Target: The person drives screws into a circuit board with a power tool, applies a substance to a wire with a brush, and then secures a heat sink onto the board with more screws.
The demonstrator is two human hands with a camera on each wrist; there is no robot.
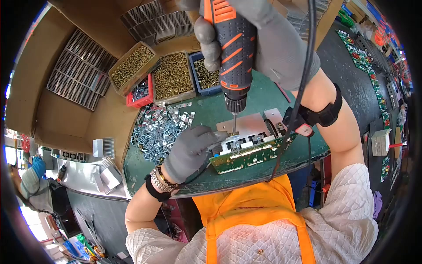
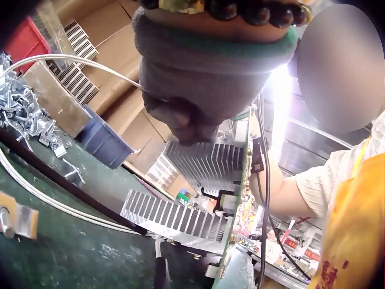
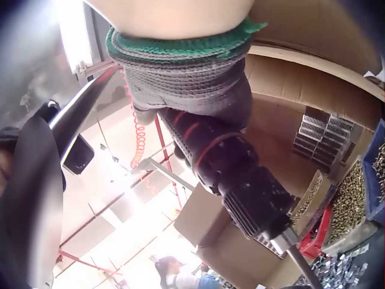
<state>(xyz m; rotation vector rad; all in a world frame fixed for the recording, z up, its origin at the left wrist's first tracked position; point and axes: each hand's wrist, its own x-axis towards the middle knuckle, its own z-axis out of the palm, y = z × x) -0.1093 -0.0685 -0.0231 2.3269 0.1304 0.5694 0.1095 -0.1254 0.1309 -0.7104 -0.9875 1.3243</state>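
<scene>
My gloved right hand [image 1: 281, 53] grips an orange-and-black power drill [image 1: 233, 57] pointed straight down. Its driver bit [image 1: 234, 121] reaches the top of a metal heat sink [image 1: 246, 123] fixed to a green circuit board [image 1: 248, 156], which stands on edge. In the right wrist view the drill's chuck [image 3: 255, 201] and bit show below the glove. My gloved left hand [image 1: 187, 152] is at the board's left end, its fingertips right beside the bit tip. From the left wrist, its bent fingers [image 2: 192, 126] meet the heat sink's fins [image 2: 204, 165]; I cannot tell whether they pinch something there.
Left of the board lies a pile of metal clips with screws [image 1: 160, 130]. Behind it stand a red bin [image 1: 140, 102], trays of brass screws [image 1: 173, 77] and a blue bin [image 1: 213, 90]. Cardboard boxes [image 1: 52, 44] hold more heat sinks. A black cable [image 1: 307, 57] hangs beside my right arm.
</scene>
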